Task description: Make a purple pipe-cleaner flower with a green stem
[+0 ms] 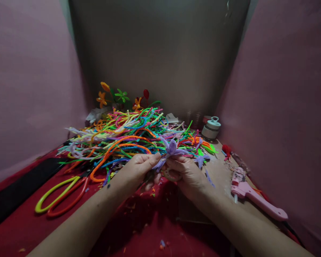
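Note:
My left hand [140,166] and my right hand [186,175] meet at the middle of the view, both closed around a small purple pipe-cleaner flower [171,149]. Its fuzzy petals stick up above my fingertips. A pale ring-shaped thing, perhaps a tape roll [169,175], shows under my right hand's fingers. Just behind the hands lies a big heap of many-coloured pipe cleaners [128,134]. A second small purple piece [201,159] lies to the right of my right hand.
Yellow-and-orange handled scissors [61,196] lie at the left on the red cloth [139,228]. A pink glue gun [253,196] lies at the right. Finished pipe-cleaner flowers [117,95] stand at the back, a small round container [211,128] at back right. Pink walls close both sides.

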Action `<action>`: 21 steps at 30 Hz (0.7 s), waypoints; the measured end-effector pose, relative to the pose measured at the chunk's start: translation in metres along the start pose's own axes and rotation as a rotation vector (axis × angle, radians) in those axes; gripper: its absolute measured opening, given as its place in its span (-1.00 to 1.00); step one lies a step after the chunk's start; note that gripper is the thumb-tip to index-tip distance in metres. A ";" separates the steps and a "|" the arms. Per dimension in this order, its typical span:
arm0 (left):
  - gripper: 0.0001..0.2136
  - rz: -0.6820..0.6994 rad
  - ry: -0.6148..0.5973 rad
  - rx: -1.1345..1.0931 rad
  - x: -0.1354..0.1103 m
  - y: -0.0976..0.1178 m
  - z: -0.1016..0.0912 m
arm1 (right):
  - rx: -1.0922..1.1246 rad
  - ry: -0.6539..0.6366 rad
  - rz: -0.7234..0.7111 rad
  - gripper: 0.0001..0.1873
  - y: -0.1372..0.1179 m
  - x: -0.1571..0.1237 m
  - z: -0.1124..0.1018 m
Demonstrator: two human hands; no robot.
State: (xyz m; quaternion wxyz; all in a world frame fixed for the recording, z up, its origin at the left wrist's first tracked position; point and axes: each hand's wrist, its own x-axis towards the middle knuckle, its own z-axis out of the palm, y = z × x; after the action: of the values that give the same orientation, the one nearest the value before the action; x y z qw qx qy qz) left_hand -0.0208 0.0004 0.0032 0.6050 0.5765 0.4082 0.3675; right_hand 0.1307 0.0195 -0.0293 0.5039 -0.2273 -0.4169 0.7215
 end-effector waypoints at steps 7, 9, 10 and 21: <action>-0.82 0.266 0.231 0.448 0.003 -0.004 0.007 | -0.009 0.083 -0.029 -0.85 -0.003 0.000 0.002; -0.89 0.388 0.294 0.629 0.003 -0.008 0.009 | -0.023 0.080 -0.049 -0.86 -0.002 -0.001 0.003; -0.89 0.425 0.310 0.701 0.003 -0.009 0.009 | -0.028 0.084 -0.059 -0.87 -0.002 -0.001 0.005; -0.78 0.220 0.292 0.201 0.000 -0.005 0.015 | -0.110 0.081 -0.158 -0.79 -0.005 -0.008 0.010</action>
State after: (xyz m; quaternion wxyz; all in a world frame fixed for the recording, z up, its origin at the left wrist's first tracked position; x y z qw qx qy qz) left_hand -0.0070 -0.0054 -0.0017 0.4349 0.6158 0.4609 0.4683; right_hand 0.1288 0.0092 -0.0199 0.5626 -0.2499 -0.4517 0.6458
